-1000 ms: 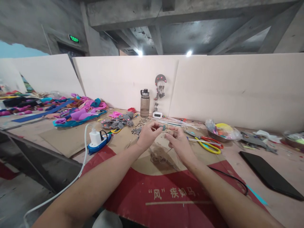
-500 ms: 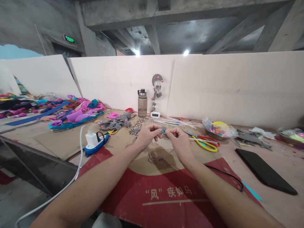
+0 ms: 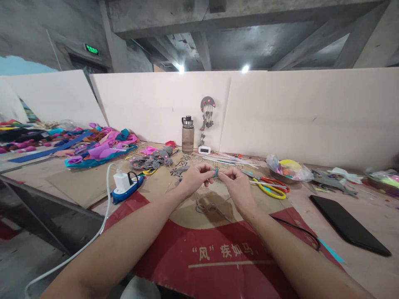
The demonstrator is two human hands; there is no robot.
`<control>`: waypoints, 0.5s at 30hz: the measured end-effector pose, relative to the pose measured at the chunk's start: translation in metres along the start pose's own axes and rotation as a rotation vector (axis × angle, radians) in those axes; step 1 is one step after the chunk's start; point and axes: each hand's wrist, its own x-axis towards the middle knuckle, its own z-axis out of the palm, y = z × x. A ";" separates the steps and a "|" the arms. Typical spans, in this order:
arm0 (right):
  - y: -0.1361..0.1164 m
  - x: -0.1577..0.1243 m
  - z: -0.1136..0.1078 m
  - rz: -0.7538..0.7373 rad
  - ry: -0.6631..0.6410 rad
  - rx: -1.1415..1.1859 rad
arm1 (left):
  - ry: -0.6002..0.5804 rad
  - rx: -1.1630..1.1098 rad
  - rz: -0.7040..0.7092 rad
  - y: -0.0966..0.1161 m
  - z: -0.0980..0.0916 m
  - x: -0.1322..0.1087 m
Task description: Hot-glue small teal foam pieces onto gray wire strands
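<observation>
Between the fingertips of my left hand [image 3: 197,177] and my right hand [image 3: 233,182] is a small teal piece [image 3: 215,172], held above the cardboard. Both hands pinch it from opposite sides; its exact kind is too small to make out. Beneath them a thin grey cord [image 3: 201,207] lies looped on the red and tan cardboard sheet [image 3: 218,265]. To the right of my right hand rest yellow-handled scissors [image 3: 269,192] and red-handled scissors [image 3: 276,182].
A water bottle [image 3: 187,137] and a small white clock [image 3: 204,150] stand at the back. A grey felt hanging ornament [image 3: 208,110] is on the white board. At left are a blue power strip [image 3: 127,190] and grey felt pieces [image 3: 151,160]; at right, a metal bowl [image 3: 285,177] and a black phone [image 3: 349,224].
The teal piece has turned slightly between my fingertips. Both hands stay in nearly the same place, still pinching it, while the view shifts a little.
</observation>
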 end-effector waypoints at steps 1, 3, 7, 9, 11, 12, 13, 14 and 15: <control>-0.001 0.000 0.000 0.009 0.000 -0.002 | -0.008 0.000 -0.006 0.001 0.000 0.000; -0.002 -0.001 -0.001 0.022 -0.002 0.003 | -0.029 -0.002 -0.016 0.000 -0.002 0.000; -0.001 -0.003 0.001 0.024 -0.051 0.036 | -0.067 -0.026 -0.037 -0.005 -0.004 0.002; 0.001 -0.003 0.001 0.016 -0.079 0.069 | -0.076 -0.035 -0.061 -0.006 -0.005 0.003; 0.002 -0.002 0.000 0.024 -0.088 0.098 | -0.096 -0.047 -0.096 -0.005 -0.005 0.003; 0.002 -0.001 -0.001 0.038 -0.088 0.108 | -0.115 -0.053 -0.116 -0.004 -0.005 0.002; 0.002 0.000 -0.002 0.055 -0.088 0.117 | -0.137 -0.058 -0.134 -0.003 -0.005 0.002; 0.002 0.000 -0.004 0.074 -0.088 0.130 | -0.162 -0.061 -0.150 -0.002 -0.005 0.001; 0.003 0.001 -0.005 0.091 -0.087 0.146 | -0.184 -0.063 -0.161 -0.001 -0.005 0.001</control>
